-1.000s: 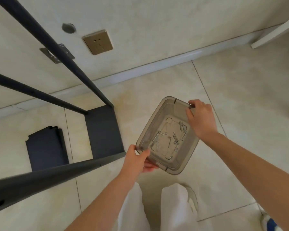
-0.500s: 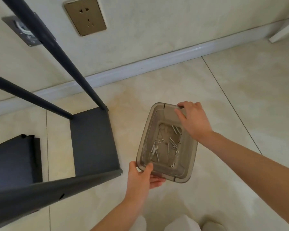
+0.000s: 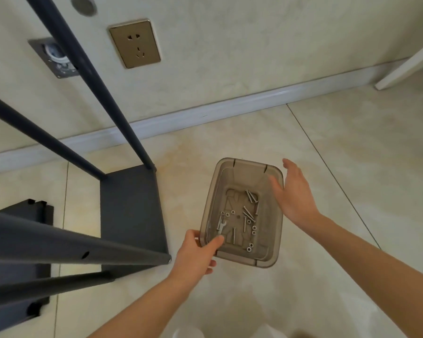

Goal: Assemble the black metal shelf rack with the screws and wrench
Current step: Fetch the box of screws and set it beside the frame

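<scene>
Below, left hand (image 3: 195, 254) fingers clamped the near corner of a translucent grey plastic tray (image 3: 275, 240) holding silver screws (image 3: 250, 196) and a small metal wrench (image 3: 220, 226); right hand (image 3: 294, 193) fingers stood apart beside its rim, with the black metal shelf rack (image 3: 132, 211) just to its left.

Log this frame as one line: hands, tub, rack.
left hand: grips tub near corner | right hand: open beside tub's right rim | tub: screws, nuts, wrench inside | rack: partly built, left of tub
</scene>
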The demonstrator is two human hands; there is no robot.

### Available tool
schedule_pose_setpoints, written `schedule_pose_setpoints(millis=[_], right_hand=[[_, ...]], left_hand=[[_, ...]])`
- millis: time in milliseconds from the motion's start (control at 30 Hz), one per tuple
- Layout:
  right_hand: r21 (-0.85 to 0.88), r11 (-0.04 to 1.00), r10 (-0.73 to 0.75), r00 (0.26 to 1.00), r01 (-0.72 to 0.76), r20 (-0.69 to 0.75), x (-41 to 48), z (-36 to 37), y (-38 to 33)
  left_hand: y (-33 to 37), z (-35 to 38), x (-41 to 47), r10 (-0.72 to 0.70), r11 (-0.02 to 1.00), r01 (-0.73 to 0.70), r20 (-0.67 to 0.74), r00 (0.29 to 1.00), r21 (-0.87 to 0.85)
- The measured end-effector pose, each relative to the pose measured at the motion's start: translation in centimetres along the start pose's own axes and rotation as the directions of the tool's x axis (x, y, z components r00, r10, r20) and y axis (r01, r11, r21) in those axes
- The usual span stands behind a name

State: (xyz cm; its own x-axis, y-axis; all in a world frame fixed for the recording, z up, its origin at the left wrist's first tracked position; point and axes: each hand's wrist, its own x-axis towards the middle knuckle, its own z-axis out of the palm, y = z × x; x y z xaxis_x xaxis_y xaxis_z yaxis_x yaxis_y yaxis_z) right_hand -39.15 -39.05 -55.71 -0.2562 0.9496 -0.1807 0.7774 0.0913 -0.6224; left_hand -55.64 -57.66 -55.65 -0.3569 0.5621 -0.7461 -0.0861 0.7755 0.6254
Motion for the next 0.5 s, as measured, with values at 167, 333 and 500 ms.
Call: schedule_pose_setpoints(millis=[167, 333, 500], right_hand=[[0.202, 0.965, 0.152, 0.985, -0.165, 0.082, -3.3, 1.1, 0.0], [0.267, 0.940, 0.187, 0.975, -0.212, 0.117, -3.6, 1.8, 0.0], [0.307, 0.925, 0.194, 0.973, -0.223, 0.122, -0.8, 1.2, -0.6]], left_hand=[[1.1, -0.5, 1.4, 0.123, 0.992, -0.121, -0.043, 0.992, 0.036], [1.7, 0.2, 1.9, 0.121, 0.992, -0.120, -0.047, 0.992, 0.030], [3.2, 0.8, 3.5, 0.138, 0.990, -0.140, -0.089, 0.986, -0.024]])
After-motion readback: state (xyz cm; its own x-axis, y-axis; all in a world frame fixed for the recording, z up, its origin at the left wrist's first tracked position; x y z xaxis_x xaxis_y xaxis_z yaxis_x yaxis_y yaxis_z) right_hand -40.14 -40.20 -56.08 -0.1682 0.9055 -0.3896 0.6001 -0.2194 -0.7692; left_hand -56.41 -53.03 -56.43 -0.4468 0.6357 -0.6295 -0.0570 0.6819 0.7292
